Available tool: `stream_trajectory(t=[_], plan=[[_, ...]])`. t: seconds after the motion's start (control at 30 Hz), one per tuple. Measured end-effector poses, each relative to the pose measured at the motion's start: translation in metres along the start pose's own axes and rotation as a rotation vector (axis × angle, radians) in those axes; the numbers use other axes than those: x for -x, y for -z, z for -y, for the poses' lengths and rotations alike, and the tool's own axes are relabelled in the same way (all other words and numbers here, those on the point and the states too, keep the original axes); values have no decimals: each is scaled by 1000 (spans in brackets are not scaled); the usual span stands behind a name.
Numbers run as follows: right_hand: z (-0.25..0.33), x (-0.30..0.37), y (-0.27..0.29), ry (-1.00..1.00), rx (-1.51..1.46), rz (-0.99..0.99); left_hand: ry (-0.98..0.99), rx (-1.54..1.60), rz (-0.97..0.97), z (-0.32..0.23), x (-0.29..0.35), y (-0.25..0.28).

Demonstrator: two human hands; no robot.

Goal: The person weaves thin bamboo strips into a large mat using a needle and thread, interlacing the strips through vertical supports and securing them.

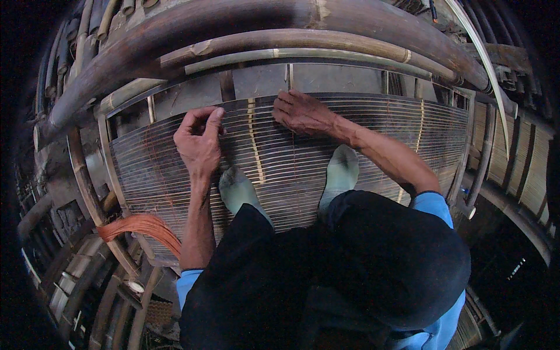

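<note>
A wide panel of thin parallel slats (284,163) lies across a wooden frame (107,154) in front of me. Over its left part is my left hand (199,140), raised, fingers curled in and thumb pressed toward them; anything held there is too small to make out. My right hand (304,114) is closed at the panel's far edge, knuckles up, its fingertips hidden. Pale upright strips cross the slats, one (255,143) between my hands and another (420,125) to the right. Thin reddish lines of twine (157,157) run across the slats on the left.
My feet in pale socks (236,189) rest on the panel. Thick bamboo poles (233,26) span the far side. A bundle of orange twine (143,226) hangs over a pole at left. A long pale strip (489,64) curves down at the right, near another slatted panel (519,160).
</note>
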State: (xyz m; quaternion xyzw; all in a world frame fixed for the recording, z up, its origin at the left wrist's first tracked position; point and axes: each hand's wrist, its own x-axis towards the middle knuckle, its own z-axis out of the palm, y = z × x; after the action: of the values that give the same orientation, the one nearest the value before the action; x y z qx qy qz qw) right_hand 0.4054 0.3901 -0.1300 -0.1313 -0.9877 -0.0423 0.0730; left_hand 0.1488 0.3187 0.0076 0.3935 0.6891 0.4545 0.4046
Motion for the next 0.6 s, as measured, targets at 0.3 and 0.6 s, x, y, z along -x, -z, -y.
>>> stream_trajectory(t=[0.3, 0.6], plan=[[-6, -13, 27, -21, 3, 78, 57, 67, 45, 5, 5, -7], [3, -17, 33, -119, -252, 14, 106, 43, 71, 6, 7, -12]])
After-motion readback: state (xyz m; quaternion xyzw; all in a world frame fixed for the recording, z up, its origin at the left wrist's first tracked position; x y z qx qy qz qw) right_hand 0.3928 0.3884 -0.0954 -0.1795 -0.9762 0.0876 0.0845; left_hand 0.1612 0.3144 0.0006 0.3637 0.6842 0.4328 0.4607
